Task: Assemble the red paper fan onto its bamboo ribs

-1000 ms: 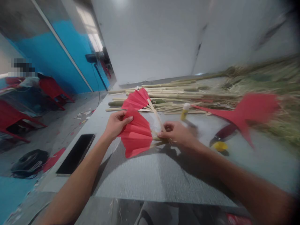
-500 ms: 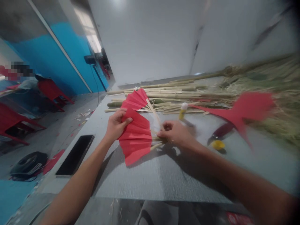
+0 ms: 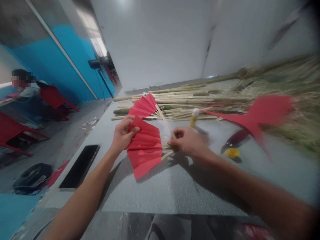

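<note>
A red pleated paper fan (image 3: 146, 145) with pale bamboo ribs (image 3: 164, 120) is held between my two hands above the table. My left hand (image 3: 125, 131) pinches the paper at its outer left edge, thumb on the near face. At the base, where the ribs come together, my right hand (image 3: 186, 141) is closed around them. Its fingers partly hide the lower rib ends. Beyond my right hand a glue stick (image 3: 194, 117) stands upright, and its likely cap, a small yellow piece (image 3: 232, 153), lies to the right.
Bamboo strips (image 3: 185, 100) lie along the table's back. Cut red paper (image 3: 255, 116) covers part of a dark-handled tool (image 3: 236, 140) at right, near shredded fibres (image 3: 282, 83). A phone (image 3: 80, 166) rests at left. A person (image 3: 27, 88) sits beyond by a red chair (image 3: 56, 98).
Both hands keep the same grip on the fan and have hardly moved. In the background, the seated person's head has shifted. The view has moved slightly.
</note>
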`<state>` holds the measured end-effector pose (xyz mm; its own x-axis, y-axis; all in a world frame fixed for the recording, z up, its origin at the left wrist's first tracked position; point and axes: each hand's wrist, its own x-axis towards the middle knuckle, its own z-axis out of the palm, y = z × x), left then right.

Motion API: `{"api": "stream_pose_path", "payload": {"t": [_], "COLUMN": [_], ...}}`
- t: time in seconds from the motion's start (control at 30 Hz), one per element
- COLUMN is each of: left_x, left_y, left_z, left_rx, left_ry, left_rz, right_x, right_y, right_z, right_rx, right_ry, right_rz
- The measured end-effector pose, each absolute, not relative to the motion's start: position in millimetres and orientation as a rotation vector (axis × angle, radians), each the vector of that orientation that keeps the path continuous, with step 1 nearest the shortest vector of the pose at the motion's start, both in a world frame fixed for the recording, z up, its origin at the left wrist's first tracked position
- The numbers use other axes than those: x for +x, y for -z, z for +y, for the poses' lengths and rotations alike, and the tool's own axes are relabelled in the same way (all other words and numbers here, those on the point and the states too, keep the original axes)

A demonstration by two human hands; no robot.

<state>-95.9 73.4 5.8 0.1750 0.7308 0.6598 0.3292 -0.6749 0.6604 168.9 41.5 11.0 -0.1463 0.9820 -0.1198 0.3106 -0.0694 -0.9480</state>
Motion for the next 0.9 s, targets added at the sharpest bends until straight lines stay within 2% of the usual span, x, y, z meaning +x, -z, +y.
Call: {"api": "stream_pose_path", "payload": {"t": [0.7,0.9], "left_x": [-97,-96], "left_y": [-8,-12], "left_z": [73,71], "left_rx": [2.137,1.978], "left_ry": [-1.468,-1.577], "left_rz": [0.966,0.977], "right_x": [169,170], "right_y": [-1,1], "right_z": [43,47], "right_rx": [-1.432,-1.478], "right_ry": [-1.193,-1.138], "right_rz": [-1.510,-1.541]}}
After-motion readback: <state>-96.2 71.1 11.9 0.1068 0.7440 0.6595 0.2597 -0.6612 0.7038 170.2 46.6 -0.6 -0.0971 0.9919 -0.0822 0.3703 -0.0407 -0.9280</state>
